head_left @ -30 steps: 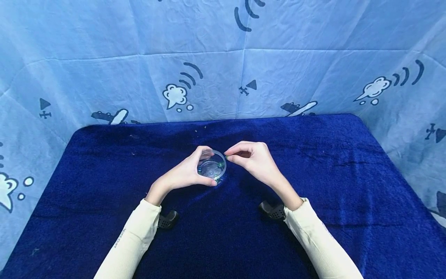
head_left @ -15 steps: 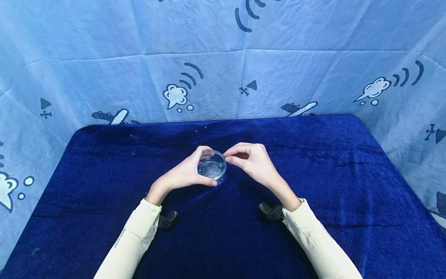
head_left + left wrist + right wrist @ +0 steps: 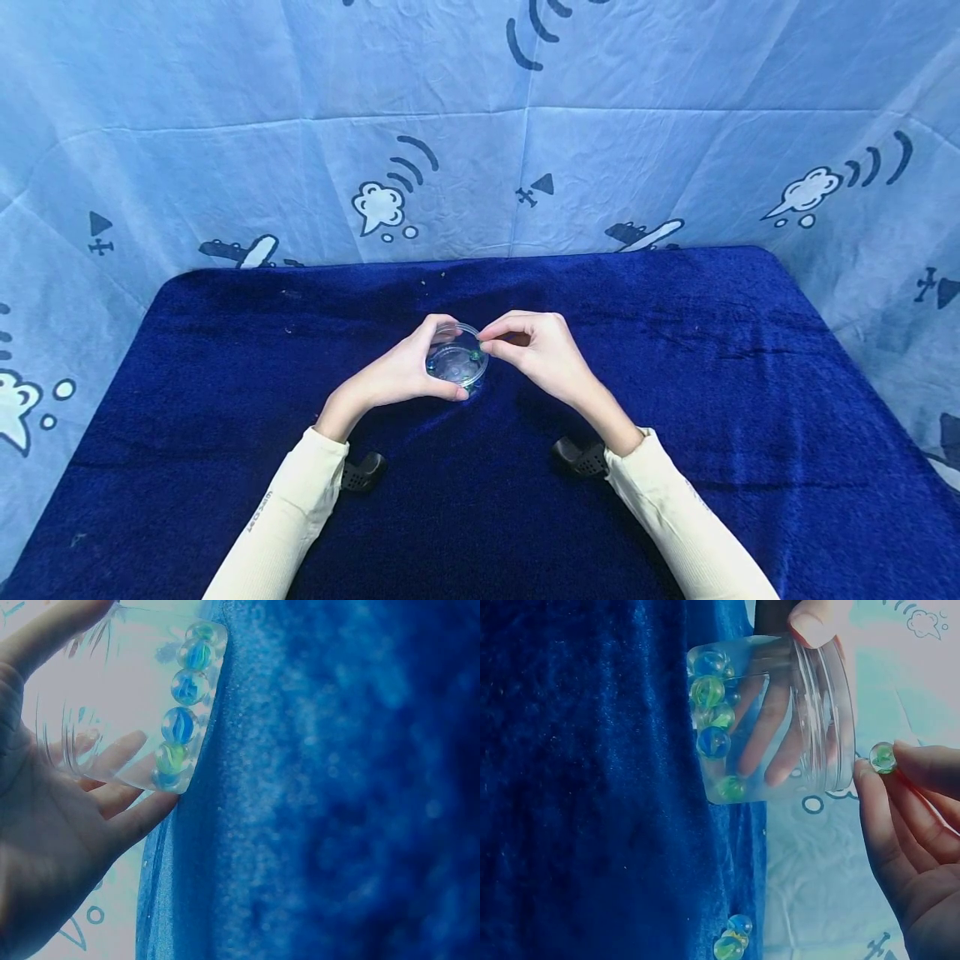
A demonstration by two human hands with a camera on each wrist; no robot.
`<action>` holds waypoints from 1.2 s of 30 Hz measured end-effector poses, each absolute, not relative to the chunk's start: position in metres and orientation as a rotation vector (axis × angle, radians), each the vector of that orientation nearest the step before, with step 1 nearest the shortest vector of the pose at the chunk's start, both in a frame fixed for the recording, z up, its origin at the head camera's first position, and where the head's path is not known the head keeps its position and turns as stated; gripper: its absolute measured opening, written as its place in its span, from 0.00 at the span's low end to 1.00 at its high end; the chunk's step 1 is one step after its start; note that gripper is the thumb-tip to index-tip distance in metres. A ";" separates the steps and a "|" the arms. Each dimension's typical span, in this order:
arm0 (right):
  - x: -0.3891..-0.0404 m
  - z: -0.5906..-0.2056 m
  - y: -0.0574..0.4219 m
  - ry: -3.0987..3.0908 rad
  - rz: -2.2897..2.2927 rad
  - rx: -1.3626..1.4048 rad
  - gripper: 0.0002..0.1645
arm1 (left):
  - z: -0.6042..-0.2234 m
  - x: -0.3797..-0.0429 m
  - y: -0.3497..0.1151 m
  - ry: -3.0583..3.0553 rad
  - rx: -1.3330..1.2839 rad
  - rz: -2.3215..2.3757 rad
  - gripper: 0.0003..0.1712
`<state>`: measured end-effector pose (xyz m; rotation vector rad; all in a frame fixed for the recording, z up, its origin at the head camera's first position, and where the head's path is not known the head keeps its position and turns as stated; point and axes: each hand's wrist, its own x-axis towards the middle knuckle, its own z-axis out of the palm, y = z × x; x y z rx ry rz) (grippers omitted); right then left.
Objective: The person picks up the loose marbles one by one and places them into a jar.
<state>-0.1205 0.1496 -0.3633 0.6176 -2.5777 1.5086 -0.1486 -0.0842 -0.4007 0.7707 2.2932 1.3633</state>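
In the head view my left hand [image 3: 401,367] grips a clear plastic jar [image 3: 456,368] from its left side, its open mouth facing up. Several glass marbles with blue and green swirls lie on the jar's bottom; a blue-streaked marble [image 3: 178,725] shows through the wall in the left wrist view. My right hand [image 3: 547,350] is at the jar's right rim. Between thumb and finger it pinches a green-swirled marble [image 3: 883,757], seen in the right wrist view just above the jar's mouth.
A dark blue plush cloth [image 3: 480,517] covers the table. Some loose marbles [image 3: 728,948] lie together on it, low in the right wrist view. Behind the table hangs a light blue printed curtain [image 3: 465,83].
My right hand has moved a little left and toward me, bringing the pinched marble from beside the jar's rim to its mouth. The left hand and jar stay in place.
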 end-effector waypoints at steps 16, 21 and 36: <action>-0.120 -0.365 0.148 -2.587 1.404 0.630 0.04 | -0.402 -0.149 -0.084 2.295 0.759 1.360 0.55; -0.121 -0.366 0.148 -2.579 1.401 0.636 0.04 | -0.401 -0.148 -0.085 2.298 0.752 1.352 0.55; -0.120 -0.365 0.149 -2.593 1.398 0.628 0.03 | -0.400 -0.148 -0.084 2.295 0.763 1.358 0.54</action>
